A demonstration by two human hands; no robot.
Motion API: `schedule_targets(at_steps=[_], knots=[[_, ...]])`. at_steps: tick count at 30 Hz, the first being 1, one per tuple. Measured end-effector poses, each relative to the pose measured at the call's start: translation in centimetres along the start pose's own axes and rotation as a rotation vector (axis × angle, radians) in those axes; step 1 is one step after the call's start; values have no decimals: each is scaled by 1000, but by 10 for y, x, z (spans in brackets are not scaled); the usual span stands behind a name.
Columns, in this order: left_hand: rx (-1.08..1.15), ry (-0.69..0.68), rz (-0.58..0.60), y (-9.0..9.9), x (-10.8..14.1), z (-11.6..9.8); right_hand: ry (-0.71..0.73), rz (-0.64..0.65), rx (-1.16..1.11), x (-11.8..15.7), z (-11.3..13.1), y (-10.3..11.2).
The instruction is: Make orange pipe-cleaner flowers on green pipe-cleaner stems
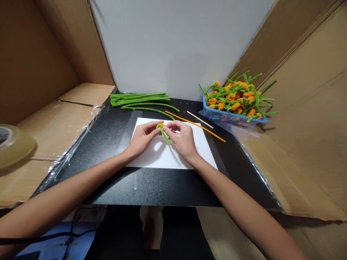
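With both forearms angled inward from the near corners, a small orange-and-green fuzzy piece (160, 126) is pinched between the fingertips of the left hand (148, 133) and the right hand (177, 135), above one white sheet (200, 155) on the black surface (162, 187). One orange stem (195, 125), one pale stick (200, 119) and one blue basket (230, 118) are seen; the bundled green stems (139, 99) overlap too closely to be counted.

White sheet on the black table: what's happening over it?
Over the white rectangular sheet, the left hand and right hand pinch a small fuzzy orange-and-green piece. Beyond lies a bundle of fuzzy green stems; a thin orange stem and a short pale stick lie toward the right. The blue plastic basket is heaped with similar pieces.
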State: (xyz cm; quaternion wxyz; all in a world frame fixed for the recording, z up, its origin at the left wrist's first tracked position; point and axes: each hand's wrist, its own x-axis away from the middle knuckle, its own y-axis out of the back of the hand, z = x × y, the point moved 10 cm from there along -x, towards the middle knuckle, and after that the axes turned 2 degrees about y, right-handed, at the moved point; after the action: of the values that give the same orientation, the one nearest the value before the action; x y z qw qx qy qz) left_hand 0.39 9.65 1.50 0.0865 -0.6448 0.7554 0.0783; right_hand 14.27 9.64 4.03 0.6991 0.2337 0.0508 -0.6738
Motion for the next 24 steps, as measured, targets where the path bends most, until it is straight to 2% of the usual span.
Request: schedule_targets(at_steps=[4, 7, 11, 14, 18, 21, 24], knots=[[82, 18, -21, 1, 0, 4, 109, -25, 59, 3, 7, -1], [98, 0, -49, 6, -2, 3, 63, -11, 9, -2, -2, -1], [38, -22, -42, 9, -5, -2, 16, 73, -92, -10, -7, 0], [-77, -19, 28, 3, -5, -6, 93, 153, -19, -12, 4, -1], [-127, -4, 34, 2, -4, -7, 132, 223, 78, -12, 9, -4], [-69, 17, 32, 1, -4, -6, 141, 270, 110, -11, 8, -8], [80, 64, 25, 0, -4, 1, 192, 262, 167, -9, 9, -12]])
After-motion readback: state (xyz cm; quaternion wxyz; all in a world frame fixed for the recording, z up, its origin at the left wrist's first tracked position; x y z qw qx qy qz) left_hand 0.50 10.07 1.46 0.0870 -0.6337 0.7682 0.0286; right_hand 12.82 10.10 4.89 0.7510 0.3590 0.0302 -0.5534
